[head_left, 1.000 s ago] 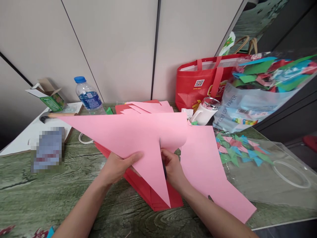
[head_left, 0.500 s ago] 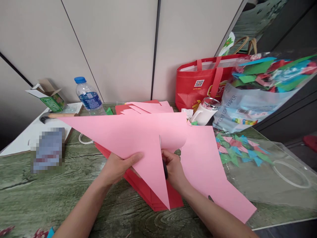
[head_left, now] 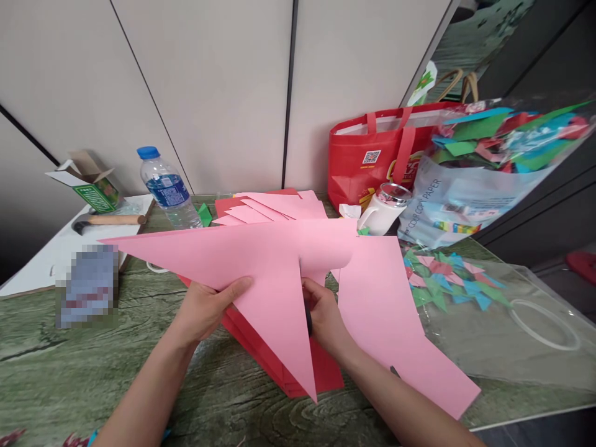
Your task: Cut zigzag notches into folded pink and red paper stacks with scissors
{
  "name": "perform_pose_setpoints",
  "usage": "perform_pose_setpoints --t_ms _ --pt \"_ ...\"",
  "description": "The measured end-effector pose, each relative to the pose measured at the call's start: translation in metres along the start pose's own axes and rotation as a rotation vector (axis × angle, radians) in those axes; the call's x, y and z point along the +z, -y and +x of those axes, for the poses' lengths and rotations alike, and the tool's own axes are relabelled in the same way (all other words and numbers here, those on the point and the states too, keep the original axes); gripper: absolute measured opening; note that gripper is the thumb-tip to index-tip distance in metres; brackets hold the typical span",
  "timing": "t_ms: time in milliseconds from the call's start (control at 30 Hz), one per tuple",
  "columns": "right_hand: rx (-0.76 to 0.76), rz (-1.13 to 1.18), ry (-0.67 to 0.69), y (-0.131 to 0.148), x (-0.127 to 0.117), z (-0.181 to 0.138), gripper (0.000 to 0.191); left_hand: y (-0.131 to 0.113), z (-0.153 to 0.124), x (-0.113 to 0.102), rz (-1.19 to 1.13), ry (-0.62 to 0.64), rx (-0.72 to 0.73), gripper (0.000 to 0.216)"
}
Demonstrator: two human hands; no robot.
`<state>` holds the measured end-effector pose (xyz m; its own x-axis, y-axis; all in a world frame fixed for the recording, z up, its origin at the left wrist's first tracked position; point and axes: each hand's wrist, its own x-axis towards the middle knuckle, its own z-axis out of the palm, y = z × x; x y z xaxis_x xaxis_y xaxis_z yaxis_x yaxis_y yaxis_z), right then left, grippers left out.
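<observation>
A large sheet of pink paper [head_left: 261, 273] is held up over the table, slit from its lower right edge. My left hand [head_left: 205, 310] grips its lower left edge, thumb on top. At the slit, my right hand [head_left: 323, 310] is closed around black-handled scissors [head_left: 308, 320]; most of the handle is hidden by the fingers and paper, and the blades show only as a thin dark line at the cut. Below the sheet lie stacked red papers [head_left: 298, 382]. Another pink sheet [head_left: 379, 298] lies to the right, partly under my right forearm.
Behind are a pink paper pile [head_left: 261, 206], a water bottle [head_left: 170, 189], a white mug [head_left: 385, 210] and a red bag [head_left: 356, 155]. Clear bags with coloured paper scraps [head_left: 447, 279] lie right. A hammer [head_left: 116, 219] and a green box [head_left: 97, 194] are left.
The held pink sheet has sagged a little, with its top right part curling more. My left hand has shifted slightly left; my right hand stays at the cut.
</observation>
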<state>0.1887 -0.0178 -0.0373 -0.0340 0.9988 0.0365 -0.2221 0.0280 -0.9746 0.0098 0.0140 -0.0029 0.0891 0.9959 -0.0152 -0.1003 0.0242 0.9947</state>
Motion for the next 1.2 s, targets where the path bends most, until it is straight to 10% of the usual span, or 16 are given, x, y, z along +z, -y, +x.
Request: perform_pose_setpoints --t_ms 1200 --pt "0.082 0.051 -0.089 0.008 -0.001 0.001 0.016 -0.001 -0.004 0.008 0.021 0.044 -0.047 0.042"
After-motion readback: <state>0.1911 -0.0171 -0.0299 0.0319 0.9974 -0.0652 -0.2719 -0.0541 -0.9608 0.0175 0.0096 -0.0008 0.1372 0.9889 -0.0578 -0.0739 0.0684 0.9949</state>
